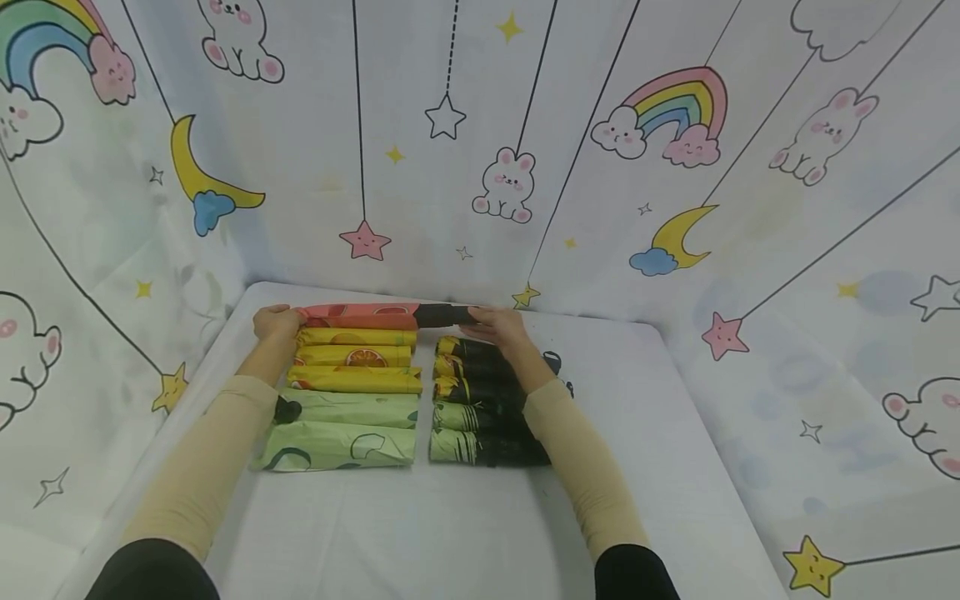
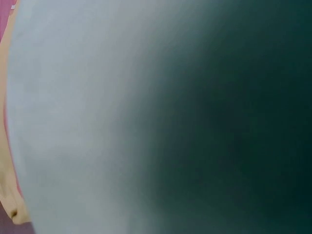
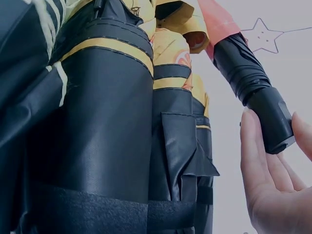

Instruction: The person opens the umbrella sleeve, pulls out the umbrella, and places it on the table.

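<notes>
A folded umbrella with red, watermelon-patterned cloth [image 1: 360, 315] and a black handle [image 3: 270, 119] lies crosswise at the back of the table. At its left end, my left hand [image 1: 276, 323] grips the red cloth. My right hand [image 1: 498, 327] holds the black handle between thumb and fingers, as the right wrist view also shows. In front of it lie several yellow, orange-patterned rolls [image 1: 356, 357] and two pale green rolls [image 1: 345, 446]. To their right is a column of black rolls with yellow or green ends [image 1: 453, 446], partly hidden by my right forearm. The left wrist view is mostly blurred.
The rolls lie on a white-covered table [image 1: 480, 533]. A white cloth wall [image 1: 435, 183] printed with stars, moons and rabbits rises close behind the red umbrella and along both sides. Small black loops [image 1: 552, 360] stick out past the black rolls' right ends.
</notes>
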`<state>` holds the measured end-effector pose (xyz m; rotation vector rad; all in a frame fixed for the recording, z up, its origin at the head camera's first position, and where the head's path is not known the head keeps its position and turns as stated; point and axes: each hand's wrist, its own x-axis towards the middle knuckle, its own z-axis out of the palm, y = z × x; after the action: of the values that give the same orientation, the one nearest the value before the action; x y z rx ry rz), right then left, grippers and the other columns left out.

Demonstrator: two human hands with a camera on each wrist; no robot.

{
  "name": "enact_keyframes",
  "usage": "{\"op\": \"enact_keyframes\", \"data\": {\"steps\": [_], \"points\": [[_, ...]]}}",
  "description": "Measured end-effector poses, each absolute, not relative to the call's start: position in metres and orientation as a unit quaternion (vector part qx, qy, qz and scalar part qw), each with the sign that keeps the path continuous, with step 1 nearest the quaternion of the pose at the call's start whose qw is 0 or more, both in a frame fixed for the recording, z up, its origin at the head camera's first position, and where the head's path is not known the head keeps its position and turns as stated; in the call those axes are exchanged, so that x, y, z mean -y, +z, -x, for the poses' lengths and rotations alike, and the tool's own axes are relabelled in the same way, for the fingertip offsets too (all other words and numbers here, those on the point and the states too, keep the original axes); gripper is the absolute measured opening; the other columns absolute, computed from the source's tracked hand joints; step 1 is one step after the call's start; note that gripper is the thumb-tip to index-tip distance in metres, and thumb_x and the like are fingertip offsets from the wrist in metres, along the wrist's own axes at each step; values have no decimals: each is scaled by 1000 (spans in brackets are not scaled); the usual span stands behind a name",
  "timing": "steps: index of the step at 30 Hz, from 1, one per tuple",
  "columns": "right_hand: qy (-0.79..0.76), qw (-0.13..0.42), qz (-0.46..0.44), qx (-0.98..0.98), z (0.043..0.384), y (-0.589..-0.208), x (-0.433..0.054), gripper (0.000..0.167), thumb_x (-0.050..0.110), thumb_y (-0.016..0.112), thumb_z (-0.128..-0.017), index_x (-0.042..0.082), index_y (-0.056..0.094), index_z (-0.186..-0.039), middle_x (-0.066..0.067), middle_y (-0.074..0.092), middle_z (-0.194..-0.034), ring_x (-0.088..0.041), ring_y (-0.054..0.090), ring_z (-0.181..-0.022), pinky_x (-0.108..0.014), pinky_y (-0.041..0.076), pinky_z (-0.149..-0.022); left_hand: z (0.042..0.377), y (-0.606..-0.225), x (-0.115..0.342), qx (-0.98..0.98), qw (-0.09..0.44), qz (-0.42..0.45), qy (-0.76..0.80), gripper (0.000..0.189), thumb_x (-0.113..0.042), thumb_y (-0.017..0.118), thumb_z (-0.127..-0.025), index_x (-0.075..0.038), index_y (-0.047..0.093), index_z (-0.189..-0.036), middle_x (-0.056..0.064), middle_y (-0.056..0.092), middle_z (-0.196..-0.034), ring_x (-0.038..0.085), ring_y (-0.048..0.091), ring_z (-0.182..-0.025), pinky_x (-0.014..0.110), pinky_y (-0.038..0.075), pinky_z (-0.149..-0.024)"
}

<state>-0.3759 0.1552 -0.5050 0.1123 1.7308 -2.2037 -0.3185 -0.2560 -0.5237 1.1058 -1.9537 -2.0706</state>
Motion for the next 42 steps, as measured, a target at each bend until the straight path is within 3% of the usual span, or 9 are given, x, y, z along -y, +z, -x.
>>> {"op": "enact_keyframes", "data": {"steps": [9,12,16,22,25,30,35,39,42], "points": [[-770,168,-30,-615,374,-501,-160,45,7,77,-95,-11,62,-133,-27,63,-138,-44,69,-115,-54,53,-105,316,-521,253,630,50,-359,-687,65,6,59,-93,-8,45,-155,12,37,-160,14,47,-95,20,43,-55],[-771,166,-30,-614,374,-500,-161,44,7,77,-95,-11,62,-133,-26,62,-139,-44,69,-115,-55,52,-107,315,-518,251,631,56,-358,-686,65,7,59,-93,-6,45,-155,12,38,-160,16,48,-107,19,51,-69],[-774,162,-31,-611,373,-499,-163,44,6,76,-96,-11,63,-133,-27,62,-139,-46,68,-115,-56,51,-107,314,-515,249,630,58,-357,-687,64,8,57,-94,-6,45,-155,12,39,-160,17,48,-116,21,52,-87],[-778,161,-29,-606,372,-497,-164,42,5,75,-96,-11,63,-133,-26,61,-141,-47,67,-117,-55,53,-105,312,-511,250,613,64,-352,-704,65,9,57,-93,-5,44,-155,13,40,-156,12,54,-97,19,55,-74],[-781,158,-31,-604,372,-498,-165,42,4,75,-96,-12,63,-133,-26,59,-143,-47,67,-116,-55,54,-104,313,-512,250,608,61,-351,-710,65,8,58,-94,-5,43,-156,13,41,-154,10,58,-90,19,55,-73],[-786,156,-37,-597,374,-501,-170,42,2,77,-94,-12,63,-131,-26,57,-145,-46,69,-112,-55,54,-104,316,-516,251,609,65,-364,-702,65,10,59,-91,-5,47,-153,12,42,-153,10,57,-90,20,57,-74],[-787,152,-42,-597,376,-503,-174,41,1,76,-94,-12,63,-131,-25,56,-147,-46,69,-111,-50,59,-97,316,-517,252,609,58,-377,-696,64,7,60,-92,-8,48,-153,8,47,-148,9,53,-93,23,55,-72],[-788,153,-48,-595,376,-503,-176,40,1,75,-95,-12,64,-131,-27,59,-143,-46,70,-111,-50,59,-97,314,-515,253,583,49,-380,-716,59,3,60,-98,-12,46,-153,2,57,-141,8,62,-95,25,54,-70],[-787,151,-51,-596,376,-502,-178,39,1,75,-95,-12,64,-130,-27,62,-139,-45,71,-110,-50,59,-97,311,-513,255,566,46,-370,-735,54,-1,55,-102,-13,43,-153,-1,62,-140,10,70,-95,22,48,-59]]}}
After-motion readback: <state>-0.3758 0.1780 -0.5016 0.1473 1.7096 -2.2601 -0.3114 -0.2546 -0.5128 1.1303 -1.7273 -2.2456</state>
